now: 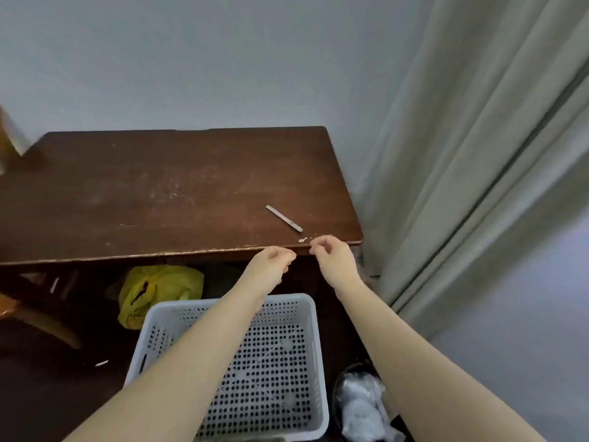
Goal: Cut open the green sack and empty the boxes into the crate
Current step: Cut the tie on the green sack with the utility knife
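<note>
- The crate [178,308] sits on the dark floor at 6 o'clock, below the table's front edge. It is an open-topped rectangle of pale grey-white plastic, with floor and walls punched in rows of round holes and a smooth solid rim. Its long axis runs 6 to 12 o'clock, toward the table.
- A slim flat metal blade [284,218] lies on the table [159,186] near its 4 o'clock corner. Its long axis runs 10 to 4 o'clock, the darker end pointing at 4 o'clock toward the hands.
- The left hand [274,260] hovers at the table's front edge with fingers curled into a loose fist; nothing shows in it.
- The right hand [331,256] is just at 3 o'clock of the left and apart from it, its curled fingertips drawn near the thumb. Whether they pinch anything cannot be told.
- A small white scrap [302,240] lies on the table edge between the blade and the right hand.
- The table is dark brown wood, scuffed and scratched, with its front edge worn pale.
- Under the table at 9 o'clock of the crate sits a crumpled, glossy yellow-green plastic bag [159,291].
- A ribbed grey-green curtain [478,154] hangs at 3 o'clock.
- A dark round bin [360,403] with crinkled white plastic stands at 5 o'clock.
</note>
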